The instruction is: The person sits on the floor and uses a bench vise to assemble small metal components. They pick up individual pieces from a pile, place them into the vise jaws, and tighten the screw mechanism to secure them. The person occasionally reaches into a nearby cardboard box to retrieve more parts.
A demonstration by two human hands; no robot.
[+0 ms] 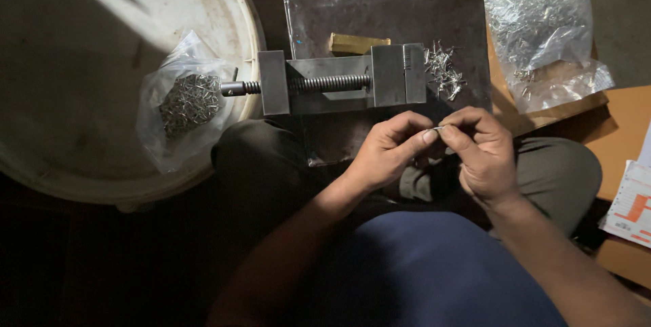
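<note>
Head view: the left hand [390, 150] and right hand [483, 154] meet fingertip to fingertip, both pinching one tiny metal pin [438, 127] just in front of the steel vise [339, 83]. It looks light, stiff and slippery, best gripped by its ends. Loose pins [444, 69] lie beside the vise.

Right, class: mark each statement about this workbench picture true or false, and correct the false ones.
1. Both hands pinch one small metal piece. True.
2. The vise lies on a dark metal plate. True.
3. The bag on the white drum lid is empty. False: the bag holds small metal pieces.
4. The left hand grips the vise handle. False: it meets the right hand in front of the vise.
5. Loose metal pieces lie beside the vise. True.
</note>
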